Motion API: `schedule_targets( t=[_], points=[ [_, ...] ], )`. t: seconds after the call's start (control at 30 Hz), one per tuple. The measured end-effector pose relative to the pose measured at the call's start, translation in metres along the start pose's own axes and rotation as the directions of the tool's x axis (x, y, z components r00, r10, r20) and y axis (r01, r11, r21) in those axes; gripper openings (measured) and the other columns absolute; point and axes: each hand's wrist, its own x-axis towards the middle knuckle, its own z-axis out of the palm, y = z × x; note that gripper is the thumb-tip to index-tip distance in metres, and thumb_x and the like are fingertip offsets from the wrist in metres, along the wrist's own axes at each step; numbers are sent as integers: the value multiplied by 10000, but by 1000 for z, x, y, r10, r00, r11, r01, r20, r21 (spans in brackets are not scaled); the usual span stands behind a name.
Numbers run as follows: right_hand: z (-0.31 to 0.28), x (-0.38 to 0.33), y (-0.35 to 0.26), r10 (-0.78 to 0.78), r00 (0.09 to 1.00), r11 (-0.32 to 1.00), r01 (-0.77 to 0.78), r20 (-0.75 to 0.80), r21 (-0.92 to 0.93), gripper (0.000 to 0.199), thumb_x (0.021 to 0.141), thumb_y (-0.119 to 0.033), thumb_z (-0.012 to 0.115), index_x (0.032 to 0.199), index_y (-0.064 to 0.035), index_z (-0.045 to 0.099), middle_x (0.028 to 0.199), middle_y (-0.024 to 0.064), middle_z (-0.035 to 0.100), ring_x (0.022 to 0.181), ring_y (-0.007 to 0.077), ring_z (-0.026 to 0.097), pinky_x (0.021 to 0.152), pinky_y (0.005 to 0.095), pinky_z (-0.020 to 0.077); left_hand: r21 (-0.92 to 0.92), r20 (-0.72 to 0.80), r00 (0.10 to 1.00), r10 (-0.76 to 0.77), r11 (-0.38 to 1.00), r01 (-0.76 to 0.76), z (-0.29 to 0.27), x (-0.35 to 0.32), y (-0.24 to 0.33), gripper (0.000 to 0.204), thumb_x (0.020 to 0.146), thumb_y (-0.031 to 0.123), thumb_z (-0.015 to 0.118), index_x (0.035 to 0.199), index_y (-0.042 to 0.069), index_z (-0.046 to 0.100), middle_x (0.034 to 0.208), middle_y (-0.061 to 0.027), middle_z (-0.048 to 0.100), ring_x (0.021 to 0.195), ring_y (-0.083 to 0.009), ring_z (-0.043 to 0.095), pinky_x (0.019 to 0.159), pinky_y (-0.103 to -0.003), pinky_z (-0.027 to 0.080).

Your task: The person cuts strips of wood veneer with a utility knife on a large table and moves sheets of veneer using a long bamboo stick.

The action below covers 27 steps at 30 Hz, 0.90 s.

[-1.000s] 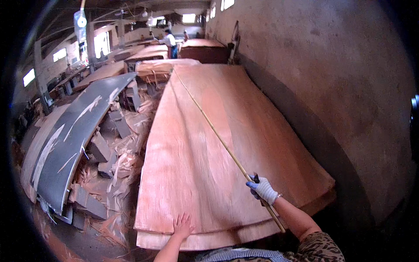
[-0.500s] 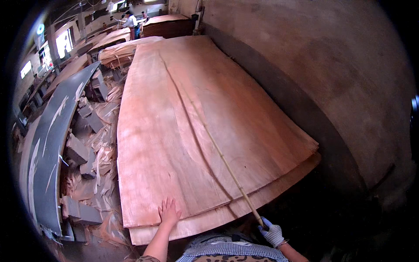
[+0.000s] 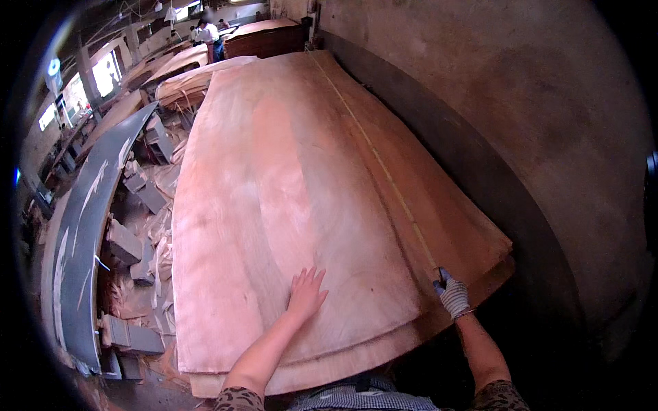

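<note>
My bare left hand point(image 3: 307, 293) lies flat on the top wood veneer sheet point(image 3: 274, 205), fingers spread, a little in from its near edge. My right hand point(image 3: 452, 294), in a striped knit glove with blue fingertips, is closed around the near end of a long thin bamboo stick point(image 3: 387, 175). The stick reaches away over the right part of the sheet, almost to the far edge, with a shadow line to its left. A lower veneer sheet point(image 3: 322, 366) sticks out past the near edge of the top one.
A bare wall point(image 3: 480, 82) runs along the right. To the left, grey blocks point(image 3: 127, 243) and torn veneer scraps point(image 3: 154, 274) lie beside a long dark board point(image 3: 86, 226). More veneer stacks point(image 3: 264, 41) and a person point(image 3: 208, 38) are at the back.
My right hand has swung the bamboo stick to the right and moved forward over the sheet's near right corner. My left hand has slid forward and right on the veneer.
</note>
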Motion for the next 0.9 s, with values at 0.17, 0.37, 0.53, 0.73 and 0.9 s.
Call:
schedule_targets(
  t=[0.17, 0.37, 0.53, 0.73, 0.9],
  points=[
    [52, 41, 54, -36, 985, 994, 53, 169, -98, 548, 814, -265, 541, 1291, -77, 347, 1111, 236, 524, 968, 399, 530, 837, 478, 412, 59, -53, 998, -23, 998, 26, 6, 111, -9, 580, 811, 294, 549, 1319, 118, 332, 1328, -205, 321, 1226, -388, 303, 984, -523, 260],
    [82, 26, 63, 18, 965, 997, 1, 260, -73, 624, 783, -274, 566, 1311, -57, 312, 1101, 254, 515, 963, 396, 528, 857, 485, 396, 154, -184, 980, -77, 982, 106, 23, 251, -48, 570, 823, 320, 528, 1329, 159, 322, 1300, -290, 309, 1178, -459, 330, 942, -536, 296],
    [87, 37, 50, 139, 912, 990, -143, 386, -19, 542, 773, -236, 571, 1240, -28, 392, 1084, 228, 531, 959, 382, 527, 830, 455, 415, 190, -232, 954, -188, 953, 234, 26, 356, -85, 565, 828, 391, 508, 1332, 206, 331, 1317, -317, 265, 1217, -458, 274, 972, -523, 274],
    [87, 27, 63, 66, 935, 998, -63, 348, -22, 494, 809, -280, 565, 1233, -70, 422, 1116, 180, 536, 909, 312, 566, 780, 432, 454, 240, -103, 885, -454, 852, 465, 30, 434, -72, 593, 847, 515, 405, 1343, 205, 314, 1361, -273, 233, 1247, -448, 229, 989, -540, 228],
    [76, 34, 58, 57, 920, 993, -12, 389, -118, 521, 819, -281, 548, 1265, -67, 386, 1153, 176, 523, 937, 336, 556, 805, 442, 447, 123, -70, 905, -419, 897, 424, 42, 456, -105, 577, 874, 459, 379, 1336, 120, 313, 1365, -204, 285, 1253, -412, 248, 1007, -500, 228]
  ],
)
